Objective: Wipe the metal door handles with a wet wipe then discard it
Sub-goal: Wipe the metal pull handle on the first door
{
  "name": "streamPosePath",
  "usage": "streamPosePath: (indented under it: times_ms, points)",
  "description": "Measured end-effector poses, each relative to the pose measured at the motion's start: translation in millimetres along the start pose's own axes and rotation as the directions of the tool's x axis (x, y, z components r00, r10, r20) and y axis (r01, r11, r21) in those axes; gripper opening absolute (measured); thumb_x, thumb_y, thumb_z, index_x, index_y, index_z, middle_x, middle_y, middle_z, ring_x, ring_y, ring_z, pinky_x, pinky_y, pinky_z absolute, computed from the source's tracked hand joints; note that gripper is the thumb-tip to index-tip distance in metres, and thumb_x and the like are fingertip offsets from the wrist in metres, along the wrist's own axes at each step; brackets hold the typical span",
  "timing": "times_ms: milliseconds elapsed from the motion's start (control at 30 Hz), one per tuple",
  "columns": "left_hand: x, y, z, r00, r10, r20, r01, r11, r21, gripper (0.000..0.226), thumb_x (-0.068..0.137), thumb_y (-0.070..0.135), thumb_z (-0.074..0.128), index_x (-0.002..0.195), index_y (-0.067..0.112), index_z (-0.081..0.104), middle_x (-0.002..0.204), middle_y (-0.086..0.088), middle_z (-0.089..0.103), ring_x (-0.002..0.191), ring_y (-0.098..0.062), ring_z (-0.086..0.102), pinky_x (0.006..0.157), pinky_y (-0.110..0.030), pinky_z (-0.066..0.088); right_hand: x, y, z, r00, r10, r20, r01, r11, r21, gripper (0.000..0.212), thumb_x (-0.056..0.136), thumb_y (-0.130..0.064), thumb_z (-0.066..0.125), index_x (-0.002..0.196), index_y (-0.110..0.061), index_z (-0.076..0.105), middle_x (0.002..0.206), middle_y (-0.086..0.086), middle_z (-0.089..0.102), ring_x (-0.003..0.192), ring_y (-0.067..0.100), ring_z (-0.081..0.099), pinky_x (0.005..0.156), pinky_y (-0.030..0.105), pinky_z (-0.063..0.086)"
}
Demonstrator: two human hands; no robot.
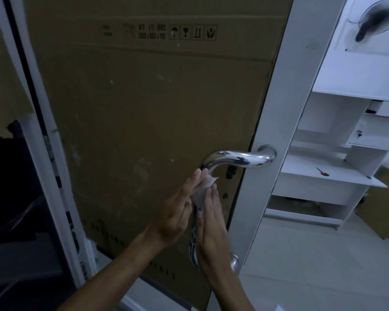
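A shiny metal door handle (238, 159) curves out from the grey door frame and runs down to a lower mount (234, 262). My left hand (177, 212) and my right hand (211, 230) sit either side of its vertical bar with straight fingers. Between the two palms a white wet wipe (203, 187) is pressed against the bar, its top corner poking out above the fingertips. Much of the vertical bar is hidden behind my hands.
The door panel is covered with brown cardboard (144, 108). To the right, a white desk unit (337, 176) with shelves carries an orange screwdriver (322, 172). A pale tiled floor (312, 265) lies beyond the door edge. Dark space sits at the left.
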State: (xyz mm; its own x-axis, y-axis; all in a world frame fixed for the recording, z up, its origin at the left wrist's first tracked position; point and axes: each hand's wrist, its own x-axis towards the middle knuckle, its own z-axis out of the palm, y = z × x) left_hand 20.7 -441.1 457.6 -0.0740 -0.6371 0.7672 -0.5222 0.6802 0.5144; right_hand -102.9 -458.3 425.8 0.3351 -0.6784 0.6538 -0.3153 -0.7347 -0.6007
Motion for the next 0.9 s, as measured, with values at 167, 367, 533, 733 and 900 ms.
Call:
streamPosePath:
  times_ms: [167, 367, 533, 733, 900]
  points:
    - [-1.7, 5.9, -0.7, 0.966, -0.023, -0.259, 0.018, 1.000, -0.023, 0.053, 0.100, 0.012, 0.027, 0.151, 0.025, 0.025, 0.150, 0.003, 0.042, 0.137, -0.022, 0.043, 0.110, -0.027, 0.036, 8.6, -11.2, 16.2, 0.998, 0.006, -0.061, -0.012, 0.995, -0.102, 0.066, 0.103, -0.044, 0.030, 0.150, -0.030, -0.014, 0.160, -0.011, -0.017, 0.144, -0.009, -0.010, 0.106, 0.001, 0.005]
    - [1.8, 18.2, -7.1, 0.913, -0.142, -0.382, 0.100, 0.987, -0.127, 0.047, 0.096, 0.017, 0.031, 0.142, 0.023, 0.042, 0.144, 0.005, 0.047, 0.134, -0.017, 0.044, 0.103, -0.017, 0.037, 37.9, -41.5, 19.8, 0.983, 0.053, -0.175, -0.071, 0.992, -0.101, 0.070, 0.100, -0.040, 0.030, 0.153, -0.007, -0.002, 0.161, 0.019, 0.008, 0.149, 0.027, 0.011, 0.121, 0.039, 0.016]
    - [4.7, 16.4, -16.8, 0.874, -0.259, -0.410, 0.179, 0.958, -0.223, 0.041, 0.096, 0.015, 0.034, 0.132, 0.020, 0.052, 0.136, 0.004, 0.054, 0.130, -0.014, 0.047, 0.105, -0.021, 0.038, 48.2, -52.9, 15.3, 0.967, 0.172, -0.187, -0.182, 0.982, -0.042, 0.067, 0.097, -0.028, 0.045, 0.151, 0.000, 0.017, 0.154, 0.021, 0.029, 0.142, 0.032, 0.028, 0.116, 0.049, 0.026]
    - [4.6, 12.0, -19.0, 0.829, -0.437, -0.349, 0.320, 0.883, -0.344, 0.040, 0.093, 0.018, 0.032, 0.122, 0.023, 0.059, 0.125, 0.014, 0.061, 0.121, 0.000, 0.051, 0.100, -0.012, 0.038, 54.6, -39.7, 2.8, 0.977, 0.183, -0.113, -0.184, 0.983, -0.004, 0.062, 0.087, -0.032, 0.061, 0.141, -0.012, 0.038, 0.136, 0.005, 0.050, 0.127, 0.019, 0.046, 0.107, 0.046, 0.039]
    - [0.8, 10.0, -11.7, 0.805, -0.542, -0.240, 0.438, 0.817, -0.375, 0.036, 0.099, 0.020, 0.032, 0.121, 0.020, 0.060, 0.125, 0.008, 0.061, 0.120, 0.000, 0.052, 0.103, -0.018, 0.038, 28.6, -20.6, 14.0, 0.971, 0.230, -0.057, -0.232, 0.973, -0.021, 0.057, 0.083, -0.037, 0.062, 0.134, -0.024, 0.039, 0.127, -0.003, 0.052, 0.117, 0.013, 0.051, 0.100, 0.042, 0.046]
